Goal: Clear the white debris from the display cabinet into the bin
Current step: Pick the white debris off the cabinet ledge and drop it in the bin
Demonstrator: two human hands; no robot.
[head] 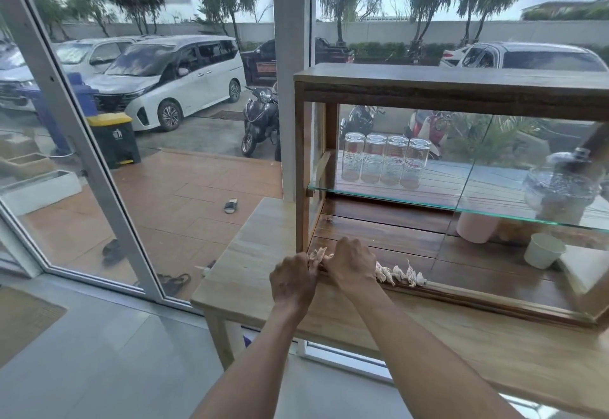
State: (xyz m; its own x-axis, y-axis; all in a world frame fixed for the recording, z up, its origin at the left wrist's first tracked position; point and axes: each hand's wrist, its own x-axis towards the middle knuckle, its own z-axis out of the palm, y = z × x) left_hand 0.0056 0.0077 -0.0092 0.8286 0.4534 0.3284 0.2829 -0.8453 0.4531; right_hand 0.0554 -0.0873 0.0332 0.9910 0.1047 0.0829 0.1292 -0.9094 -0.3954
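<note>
White crumpled debris [400,274] lies in a row along the front bottom rail of the wooden display cabinet [461,87]. More of it, a small white clump [317,254], sits at the cabinet's front left corner between my hands. My left hand [293,278] is closed around the near side of that clump. My right hand [350,263] presses on it from the right, knuckles up, fingers curled. No bin stands indoors in view.
The cabinet rests on a light wooden table [250,254] by a glass wall. Several upturned glasses [385,161] stand on its glass shelf [428,202]. A white paper cup [543,250], a pink container [476,228] and a glass jar [560,188] are at the right.
</note>
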